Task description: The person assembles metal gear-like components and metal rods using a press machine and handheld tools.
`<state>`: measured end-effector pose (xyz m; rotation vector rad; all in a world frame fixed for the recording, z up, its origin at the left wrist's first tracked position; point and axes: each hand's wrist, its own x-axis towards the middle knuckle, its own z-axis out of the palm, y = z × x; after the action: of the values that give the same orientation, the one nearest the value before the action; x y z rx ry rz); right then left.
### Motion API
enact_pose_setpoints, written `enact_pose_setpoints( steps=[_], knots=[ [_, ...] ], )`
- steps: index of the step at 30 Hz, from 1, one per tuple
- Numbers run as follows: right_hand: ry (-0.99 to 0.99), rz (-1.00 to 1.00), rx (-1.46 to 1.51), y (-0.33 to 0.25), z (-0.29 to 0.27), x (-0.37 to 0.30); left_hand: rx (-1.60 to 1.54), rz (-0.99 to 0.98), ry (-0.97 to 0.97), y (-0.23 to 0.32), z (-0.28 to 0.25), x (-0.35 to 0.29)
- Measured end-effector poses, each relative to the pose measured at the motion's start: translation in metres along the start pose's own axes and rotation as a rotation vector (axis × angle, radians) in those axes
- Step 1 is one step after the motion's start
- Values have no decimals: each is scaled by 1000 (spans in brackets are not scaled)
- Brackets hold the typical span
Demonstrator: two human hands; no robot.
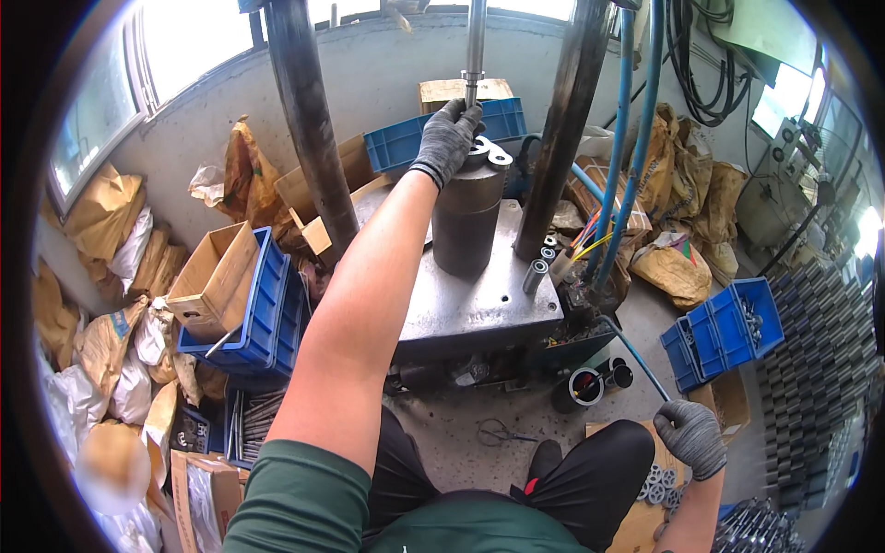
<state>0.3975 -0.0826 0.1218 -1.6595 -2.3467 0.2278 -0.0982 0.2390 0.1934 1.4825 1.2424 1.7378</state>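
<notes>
Steel plate [489, 152] with holes lies flat on the dark cylinder [468, 217] under the vertical rod, beneath the left hand's [449, 136] gripping fingertips; right hand [691, 433], far lower-right, clenches a lever [636, 355].

Grey knit gloves cover the left hand [449, 136] and right hand [691, 435]; green short-sleeved shirt, black trousers.

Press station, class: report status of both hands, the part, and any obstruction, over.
Left hand setting flat metal plate on cylindrical die. Right hand gripping thin lever. Ram directly above.
</notes>
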Motion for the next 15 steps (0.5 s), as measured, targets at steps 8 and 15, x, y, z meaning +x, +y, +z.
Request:
enact_pose_setpoints(
  steps=[8,15],
  knots=[
    [7,27,-19,3,3,-1,-8,9,4,0,2,-3],
    [-47,29,0,7,1,1,6,1,5,-2,1,-2]
  ],
)
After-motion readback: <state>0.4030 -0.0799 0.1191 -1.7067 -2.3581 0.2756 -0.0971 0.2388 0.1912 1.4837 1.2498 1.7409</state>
